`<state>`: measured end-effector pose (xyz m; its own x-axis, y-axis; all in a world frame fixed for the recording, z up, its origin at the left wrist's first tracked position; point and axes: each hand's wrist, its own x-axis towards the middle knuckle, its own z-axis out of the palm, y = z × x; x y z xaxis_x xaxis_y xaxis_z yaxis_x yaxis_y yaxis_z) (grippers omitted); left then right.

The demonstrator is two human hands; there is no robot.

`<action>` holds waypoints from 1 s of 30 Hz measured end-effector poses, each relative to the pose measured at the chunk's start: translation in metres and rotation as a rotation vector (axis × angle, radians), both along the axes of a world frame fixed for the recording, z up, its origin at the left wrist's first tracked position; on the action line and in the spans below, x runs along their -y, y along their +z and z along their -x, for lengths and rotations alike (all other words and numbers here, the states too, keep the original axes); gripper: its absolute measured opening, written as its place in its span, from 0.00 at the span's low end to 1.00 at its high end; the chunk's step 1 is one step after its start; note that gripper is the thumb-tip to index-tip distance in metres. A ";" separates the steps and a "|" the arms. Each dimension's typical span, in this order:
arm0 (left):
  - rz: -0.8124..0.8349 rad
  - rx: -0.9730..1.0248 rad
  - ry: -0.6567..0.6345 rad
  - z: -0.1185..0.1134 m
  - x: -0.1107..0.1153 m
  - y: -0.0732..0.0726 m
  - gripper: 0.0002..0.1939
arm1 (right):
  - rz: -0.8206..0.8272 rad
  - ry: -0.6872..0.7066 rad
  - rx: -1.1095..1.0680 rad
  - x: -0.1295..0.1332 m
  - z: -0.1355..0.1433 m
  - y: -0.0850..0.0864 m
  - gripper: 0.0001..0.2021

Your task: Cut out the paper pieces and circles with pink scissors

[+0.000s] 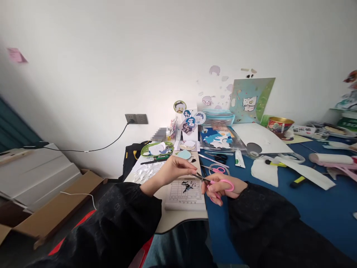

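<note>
So the right hand [219, 188] is gripping pink-handled scissors [227, 185], the left hand [182, 168] is pinching something too small to make out by the blades, and dark scraps [187, 186] are lying on the printed pad [182, 196] below.

open blue surface [220, 230] nearside, white paper [314, 174], apparent cutter [298, 181] beyond

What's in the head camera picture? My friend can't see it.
The right hand holds pink-handled scissors over a cluttered desk; the left hand's fingers meet near the blade tips, anything pinched too tiny to tell. Black scraps lie on a printed sheet below.
</note>
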<state>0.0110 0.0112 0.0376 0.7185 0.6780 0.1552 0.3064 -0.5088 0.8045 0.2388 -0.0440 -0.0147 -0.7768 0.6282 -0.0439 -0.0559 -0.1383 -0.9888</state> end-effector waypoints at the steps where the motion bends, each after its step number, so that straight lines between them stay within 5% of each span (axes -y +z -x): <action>1: -0.003 0.000 0.037 0.003 -0.002 0.000 0.11 | 0.005 -0.018 -0.006 0.005 -0.003 -0.001 0.09; 8: -0.058 -0.061 0.273 0.025 0.003 -0.006 0.14 | 0.020 -0.152 0.006 0.032 -0.021 0.000 0.11; 17: -0.026 -0.090 0.012 -0.008 0.042 -0.004 0.13 | 0.020 -0.160 0.057 0.043 0.000 0.010 0.11; 26: -0.094 -0.011 0.219 0.033 0.034 0.001 0.16 | -0.011 -0.209 0.066 0.055 -0.007 0.018 0.11; 30: -0.134 0.027 0.125 0.021 0.054 0.001 0.16 | -0.020 -0.180 0.090 0.054 0.008 0.021 0.10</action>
